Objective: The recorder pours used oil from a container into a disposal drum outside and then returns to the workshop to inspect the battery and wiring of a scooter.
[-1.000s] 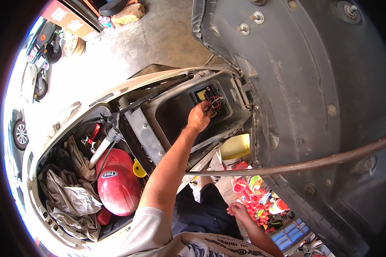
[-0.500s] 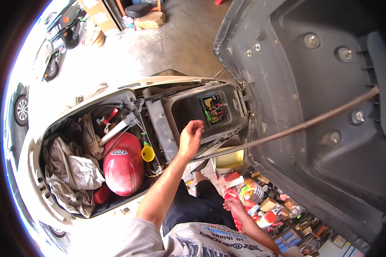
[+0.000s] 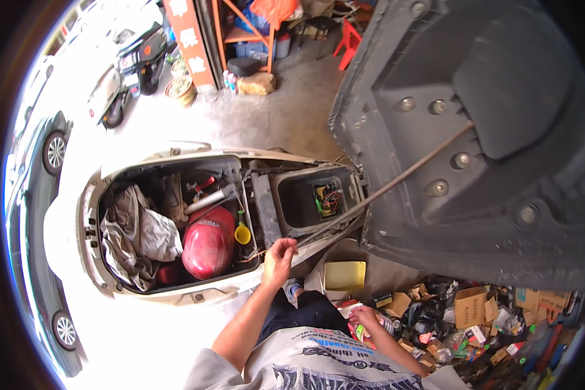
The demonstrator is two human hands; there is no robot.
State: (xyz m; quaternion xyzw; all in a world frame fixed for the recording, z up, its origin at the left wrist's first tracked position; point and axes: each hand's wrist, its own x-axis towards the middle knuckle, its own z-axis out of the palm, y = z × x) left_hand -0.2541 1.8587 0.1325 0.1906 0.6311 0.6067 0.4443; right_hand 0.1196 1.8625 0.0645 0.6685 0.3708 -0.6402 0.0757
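My left hand [image 3: 279,261] is over the near edge of a cream scooter's opened body [image 3: 198,297], beside the lower end of a thin prop rod [image 3: 415,169]. Its fingers are loosely bent and I see nothing in them. My right hand [image 3: 365,316] hovers low in front of my shirt, fingers stretched leftward, with nothing visible in it. Left of my left hand is the storage bay, holding a red rounded plastic case [image 3: 208,246], crumpled grey cloth [image 3: 136,227] and a yellow funnel [image 3: 242,234]. A smaller black box [image 3: 296,207] with coloured wires [image 3: 329,200] lies beyond it.
The raised dark seat underside [image 3: 429,214] fills the right, joined by the rod. A yellow tray [image 3: 344,275] stands below the scooter. Cardboard boxes [image 3: 471,309] and clutter crowd the lower right. Parked scooters [image 3: 143,65] and a car [image 3: 39,260] are at left.
My left hand has drawn back from over the wired box to the scooter's near edge. My right hand stays low near my body. The whole view has shifted and shows more of the surroundings.
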